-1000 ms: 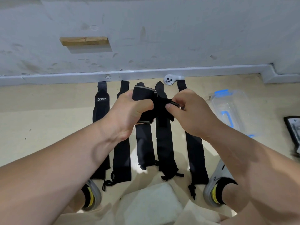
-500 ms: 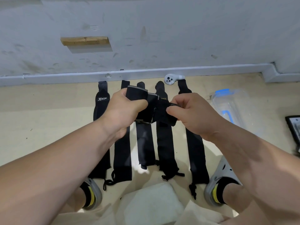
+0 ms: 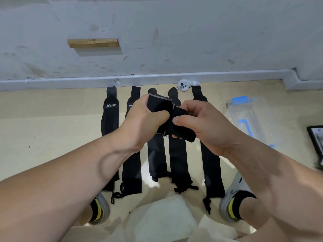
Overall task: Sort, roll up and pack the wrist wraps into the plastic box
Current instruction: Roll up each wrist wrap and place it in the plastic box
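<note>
Black wrist wrap [image 3: 161, 106] — grey-edged, half-rolled, crumpled

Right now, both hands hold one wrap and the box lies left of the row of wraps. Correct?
No: the head view shows the box right of the row, not left. The left hand and right hand do hold one wrap.

A scuffed grey wall [image 3: 174, 41] with a baseboard [image 3: 70, 82] meets beige floor [image 3: 43, 128].
</note>
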